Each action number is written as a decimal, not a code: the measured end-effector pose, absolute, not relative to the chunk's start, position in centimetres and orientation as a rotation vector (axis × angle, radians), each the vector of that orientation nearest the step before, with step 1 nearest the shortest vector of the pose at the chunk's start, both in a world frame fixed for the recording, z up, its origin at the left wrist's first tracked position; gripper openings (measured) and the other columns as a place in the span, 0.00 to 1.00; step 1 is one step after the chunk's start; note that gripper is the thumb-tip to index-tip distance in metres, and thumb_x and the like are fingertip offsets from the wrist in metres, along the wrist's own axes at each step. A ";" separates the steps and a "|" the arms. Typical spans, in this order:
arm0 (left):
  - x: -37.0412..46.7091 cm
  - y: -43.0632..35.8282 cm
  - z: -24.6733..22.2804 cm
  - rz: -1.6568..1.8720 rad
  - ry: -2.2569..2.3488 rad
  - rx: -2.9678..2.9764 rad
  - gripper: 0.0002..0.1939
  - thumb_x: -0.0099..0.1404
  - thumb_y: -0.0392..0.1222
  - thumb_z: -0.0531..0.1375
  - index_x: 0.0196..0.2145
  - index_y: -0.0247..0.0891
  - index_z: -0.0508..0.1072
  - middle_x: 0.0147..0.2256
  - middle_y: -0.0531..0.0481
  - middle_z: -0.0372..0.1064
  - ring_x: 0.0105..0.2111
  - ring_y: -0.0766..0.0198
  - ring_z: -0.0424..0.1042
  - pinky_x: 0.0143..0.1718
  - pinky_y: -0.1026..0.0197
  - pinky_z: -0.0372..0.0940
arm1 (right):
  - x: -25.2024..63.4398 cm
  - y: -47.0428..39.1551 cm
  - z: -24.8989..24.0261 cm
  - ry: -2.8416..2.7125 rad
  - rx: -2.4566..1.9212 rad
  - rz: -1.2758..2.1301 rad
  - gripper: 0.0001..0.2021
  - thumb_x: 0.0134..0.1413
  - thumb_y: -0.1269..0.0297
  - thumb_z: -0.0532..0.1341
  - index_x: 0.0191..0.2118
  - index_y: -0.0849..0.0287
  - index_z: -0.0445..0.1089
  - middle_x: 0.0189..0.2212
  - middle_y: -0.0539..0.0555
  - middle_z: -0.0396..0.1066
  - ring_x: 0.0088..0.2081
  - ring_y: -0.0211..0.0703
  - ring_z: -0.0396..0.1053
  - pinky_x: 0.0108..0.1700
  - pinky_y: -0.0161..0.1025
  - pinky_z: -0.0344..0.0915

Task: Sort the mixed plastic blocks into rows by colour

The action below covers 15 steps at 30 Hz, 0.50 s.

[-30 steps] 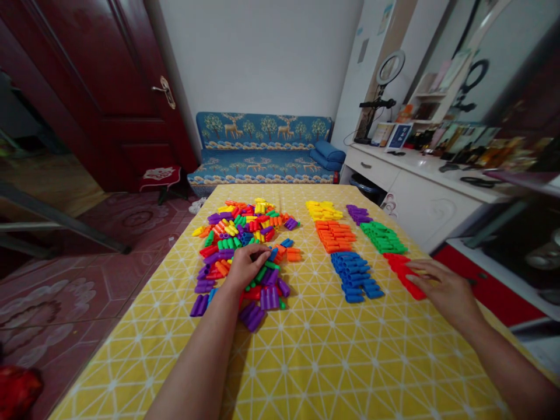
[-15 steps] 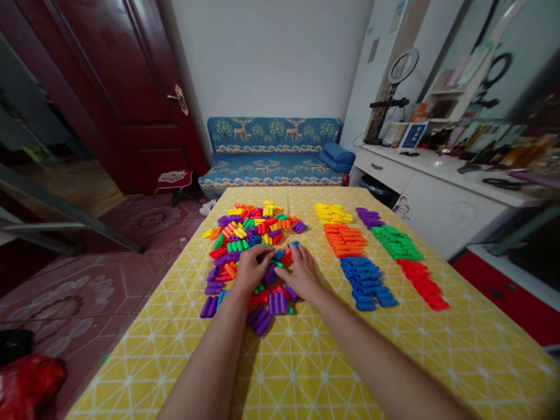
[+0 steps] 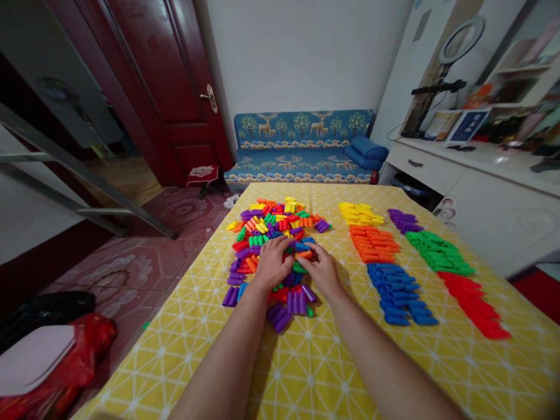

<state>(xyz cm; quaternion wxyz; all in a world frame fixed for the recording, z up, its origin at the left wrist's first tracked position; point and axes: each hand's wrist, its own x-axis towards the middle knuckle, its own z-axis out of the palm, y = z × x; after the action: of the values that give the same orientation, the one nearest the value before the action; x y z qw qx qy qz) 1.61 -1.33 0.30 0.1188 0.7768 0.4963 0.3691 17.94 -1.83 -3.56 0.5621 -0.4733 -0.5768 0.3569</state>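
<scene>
A mixed heap of small coloured plastic tubes (image 3: pixel 258 240) lies on the left half of the yellow table. My left hand (image 3: pixel 274 263) rests over the heap, fingers bent over purple and green pieces; what is under them is hidden. Close on its right, my right hand (image 3: pixel 322 269) has thumb and forefinger apart around an orange piece (image 3: pixel 305 255) and a green one, and holds neither visibly. Sorted groups lie to the right: yellow (image 3: pixel 361 214), orange (image 3: pixel 374 244), blue (image 3: pixel 396 291), purple (image 3: pixel 405 221), green (image 3: pixel 440 252) and red (image 3: pixel 473 303).
The patterned yellow tablecloth (image 3: pixel 306 373) covers the table. A blue sofa (image 3: pixel 301 163) stands beyond its far edge. At the right is a white dresser (image 3: pixel 485 198) with a ring light (image 3: pixel 462 39). A red bag (image 3: pixel 94 344) lies on the floor at left.
The view has turned left, so the table and sorted groups sit further right. My hands still work at the heap; the fingers of my right hand have moved apart around the orange piece.
</scene>
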 end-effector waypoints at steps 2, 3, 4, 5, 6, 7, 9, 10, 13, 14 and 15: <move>1.7 -1.3 0.3 1.023 1.455 2.300 0.26 0.54 0.31 0.59 0.52 0.41 0.74 0.55 0.44 0.69 0.56 0.48 0.64 0.58 0.45 0.57 | 17.8 -1.9 -3.4 -1.356 -1.097 0.910 0.22 0.48 0.58 0.66 0.49 0.61 0.70 0.41 0.57 0.75 0.40 0.45 0.74 0.42 0.42 0.71; 1.7 -1.3 0.2 1.013 1.469 2.294 0.27 0.53 0.31 0.59 0.52 0.41 0.74 0.54 0.44 0.69 0.56 0.48 0.64 0.58 0.46 0.58 | 17.8 -2.0 -3.3 -1.364 -1.095 0.931 0.21 0.49 0.57 0.66 0.49 0.61 0.71 0.40 0.56 0.76 0.39 0.45 0.74 0.42 0.41 0.71; 1.6 -1.1 0.2 1.011 1.484 2.282 0.27 0.53 0.30 0.59 0.52 0.41 0.74 0.53 0.45 0.70 0.55 0.49 0.65 0.57 0.47 0.59 | 17.7 -2.1 -3.2 -1.372 -1.095 0.942 0.21 0.49 0.57 0.66 0.48 0.60 0.71 0.39 0.56 0.76 0.39 0.44 0.74 0.42 0.41 0.71; 1.6 -1.0 0.1 1.016 1.498 2.271 0.27 0.53 0.30 0.58 0.52 0.41 0.74 0.52 0.45 0.70 0.54 0.50 0.66 0.56 0.48 0.60 | 17.7 -2.2 -3.1 -1.376 -1.094 0.945 0.21 0.49 0.56 0.66 0.48 0.60 0.72 0.39 0.56 0.76 0.39 0.44 0.74 0.42 0.40 0.70; 1.5 -0.9 0.1 1.023 1.507 2.267 0.27 0.53 0.29 0.58 0.51 0.41 0.74 0.50 0.45 0.71 0.53 0.50 0.66 0.55 0.49 0.61 | 17.7 -2.3 -2.9 -1.374 -1.091 0.947 0.20 0.49 0.55 0.66 0.47 0.59 0.72 0.39 0.55 0.76 0.39 0.44 0.73 0.41 0.40 0.70; 1.5 -0.7 0.0 1.030 1.508 2.268 0.26 0.54 0.29 0.58 0.50 0.41 0.75 0.49 0.45 0.72 0.51 0.51 0.67 0.53 0.49 0.62 | 17.7 -2.4 -2.8 -1.371 -1.086 0.948 0.20 0.49 0.54 0.67 0.46 0.59 0.73 0.39 0.55 0.76 0.39 0.44 0.73 0.41 0.39 0.70; 1.4 -0.5 -0.1 1.063 1.496 2.261 0.22 0.55 0.29 0.58 0.47 0.41 0.77 0.44 0.45 0.73 0.47 0.53 0.70 0.51 0.51 0.63 | 17.6 -2.5 -2.6 -1.353 -1.086 0.948 0.19 0.49 0.53 0.66 0.44 0.58 0.73 0.37 0.54 0.76 0.37 0.43 0.72 0.39 0.38 0.69; 1.4 -0.4 -0.2 1.092 1.486 2.242 0.19 0.56 0.29 0.59 0.45 0.41 0.78 0.42 0.45 0.74 0.46 0.53 0.71 0.50 0.52 0.64 | 17.6 -2.5 -2.5 -1.333 -1.092 0.949 0.18 0.49 0.52 0.66 0.43 0.58 0.73 0.36 0.53 0.76 0.36 0.42 0.72 0.38 0.37 0.69; 1.4 -0.2 -0.4 1.207 1.450 2.146 0.15 0.57 0.29 0.60 0.41 0.40 0.78 0.38 0.46 0.75 0.43 0.55 0.72 0.47 0.54 0.65 | 17.6 -2.6 -2.2 -1.234 -1.102 0.983 0.20 0.48 0.49 0.66 0.43 0.57 0.72 0.33 0.52 0.75 0.32 0.41 0.71 0.33 0.36 0.68; 1.4 -0.1 -0.4 1.249 1.439 2.106 0.14 0.57 0.29 0.60 0.40 0.39 0.78 0.39 0.46 0.75 0.42 0.55 0.72 0.47 0.55 0.65 | 17.6 -2.6 -2.2 -1.200 -1.093 1.006 0.21 0.48 0.48 0.66 0.44 0.57 0.71 0.33 0.52 0.75 0.30 0.41 0.70 0.31 0.35 0.67; 1.4 -0.1 -0.5 1.291 1.433 2.060 0.13 0.58 0.30 0.60 0.40 0.38 0.78 0.39 0.46 0.74 0.42 0.56 0.72 0.46 0.55 0.65 | 17.6 -2.6 -2.1 -1.169 -1.080 1.028 0.22 0.48 0.48 0.66 0.44 0.57 0.70 0.33 0.52 0.74 0.29 0.40 0.70 0.30 0.35 0.67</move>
<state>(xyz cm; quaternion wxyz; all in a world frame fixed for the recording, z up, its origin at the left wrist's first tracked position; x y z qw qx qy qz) 1.44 -0.09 -0.51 0.1591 0.7205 0.5014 0.4517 17.64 -2.64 -2.10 0.5840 -0.4627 -0.5008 0.4404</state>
